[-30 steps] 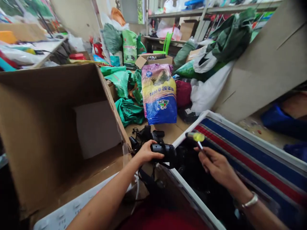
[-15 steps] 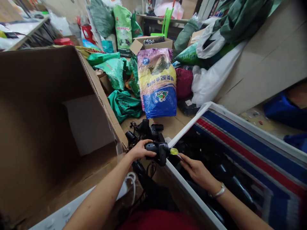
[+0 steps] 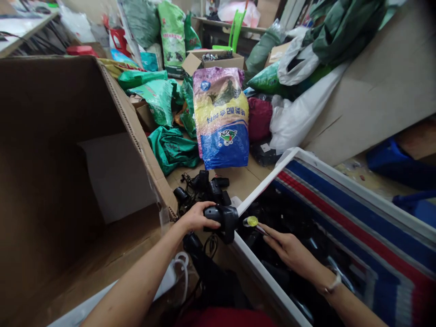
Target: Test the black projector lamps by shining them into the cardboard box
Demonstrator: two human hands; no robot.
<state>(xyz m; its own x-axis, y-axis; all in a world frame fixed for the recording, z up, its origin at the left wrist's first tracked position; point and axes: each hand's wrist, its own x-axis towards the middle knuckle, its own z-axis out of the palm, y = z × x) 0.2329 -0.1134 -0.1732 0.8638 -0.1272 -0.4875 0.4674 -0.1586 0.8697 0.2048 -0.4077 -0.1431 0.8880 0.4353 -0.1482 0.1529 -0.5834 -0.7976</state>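
Observation:
My left hand (image 3: 199, 217) is closed around the body of a black device (image 3: 221, 218) that looks like a hair dryer, held level over the corner of a white-rimmed bin (image 3: 269, 272). In my right hand (image 3: 289, 250) is the thin handle of a small hammer-like tool (image 3: 251, 221) with a yellow and silvery head. That head is just right of the black device, with a small gap between them. Dark, shiny objects fill the bin below my right hand. More black devices (image 3: 202, 181) with cords lie on the floor beyond my left hand.
A large open cardboard box (image 3: 51, 181) stands at the left. A striped blue, red and white cloth (image 3: 344, 213) covers the bin's right side. Ahead stand a colourful feed bag (image 3: 221, 118), green bags (image 3: 173, 150) and a white sack (image 3: 293, 118). A white cable (image 3: 182, 268) lies near my left forearm.
The yellow-headed tool has moved right, away from the black device, and has turned. The black device has turned slightly in my left hand. The whole view has shifted a little.

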